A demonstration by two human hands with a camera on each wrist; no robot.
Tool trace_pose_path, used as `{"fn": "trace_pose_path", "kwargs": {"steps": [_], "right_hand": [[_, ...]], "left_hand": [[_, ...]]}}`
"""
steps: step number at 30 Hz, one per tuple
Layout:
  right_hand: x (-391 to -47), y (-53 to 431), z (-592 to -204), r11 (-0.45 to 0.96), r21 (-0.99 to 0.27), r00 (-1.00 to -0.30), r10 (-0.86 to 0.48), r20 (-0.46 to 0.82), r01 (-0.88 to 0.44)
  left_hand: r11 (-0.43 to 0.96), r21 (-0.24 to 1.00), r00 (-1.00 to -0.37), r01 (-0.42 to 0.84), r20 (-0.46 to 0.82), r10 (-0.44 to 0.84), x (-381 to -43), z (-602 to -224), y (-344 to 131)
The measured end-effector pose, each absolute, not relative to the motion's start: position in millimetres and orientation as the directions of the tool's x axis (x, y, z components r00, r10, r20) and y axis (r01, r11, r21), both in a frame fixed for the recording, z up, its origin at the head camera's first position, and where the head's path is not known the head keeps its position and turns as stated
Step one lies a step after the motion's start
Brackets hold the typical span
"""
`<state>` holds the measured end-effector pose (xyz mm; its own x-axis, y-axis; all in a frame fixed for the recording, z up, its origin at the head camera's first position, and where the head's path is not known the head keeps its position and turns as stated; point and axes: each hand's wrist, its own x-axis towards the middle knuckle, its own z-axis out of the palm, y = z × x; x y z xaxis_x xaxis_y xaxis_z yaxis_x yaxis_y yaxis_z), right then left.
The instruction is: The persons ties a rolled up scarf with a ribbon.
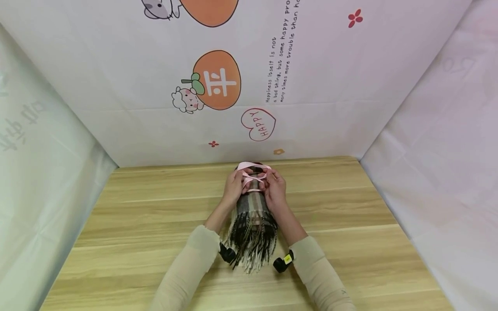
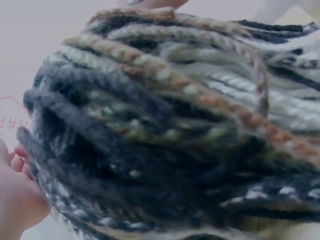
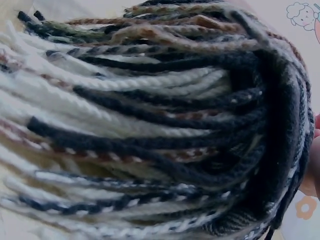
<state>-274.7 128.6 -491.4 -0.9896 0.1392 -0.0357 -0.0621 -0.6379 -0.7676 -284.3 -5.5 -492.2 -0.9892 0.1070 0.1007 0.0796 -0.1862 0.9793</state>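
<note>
A rolled plaid scarf (image 1: 253,203) lies lengthwise on the table, its dark and white fringe (image 1: 253,246) spread toward the person. Over its far part runs a pink ribbon (image 1: 249,165), looped and crossed on top. My left hand (image 1: 234,185) pinches the ribbon at the left side of the roll. At the right side my right hand (image 1: 275,188) pinches the ribbon too. The fringe (image 2: 165,120) fills most of the left wrist view, with part of the left hand (image 2: 22,200) at its edge. In the right wrist view, fringe strands (image 3: 165,130) hide most of the right hand (image 3: 312,165).
The wood-grain table (image 1: 148,242) extends on both sides of the scarf. A printed white backdrop (image 1: 319,108) rises behind the table's far edge, with white sheets (image 1: 447,151) at the sides. A black wrist camera (image 1: 282,262) sits near the right sleeve.
</note>
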Motion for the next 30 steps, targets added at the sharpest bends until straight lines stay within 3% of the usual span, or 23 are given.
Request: {"fn": "trace_pose_path", "kwargs": {"steps": [11, 22, 30], "right_hand": [[-274.3, 123.5, -491.7, -0.514, -0.854, -0.973, 0.227, -0.047, -0.078], [-276.1, 124.3, -497.3, -0.571, -0.817, -0.948, 0.296, -0.113, -0.081], [-275.2, 122.5, -497.2, -0.541, -0.835, -0.950, 0.303, -0.079, -0.103]], "left_hand": [[-0.179, 0.984, -0.996, 0.009, 0.024, 0.082, -278.6, -491.7, -15.4], [-0.194, 0.981, -0.999, -0.011, -0.004, 0.040, -273.8, -494.6, -18.9], [-0.224, 0.974, -0.999, -0.009, 0.001, 0.044, -273.7, -498.6, -20.4]]}}
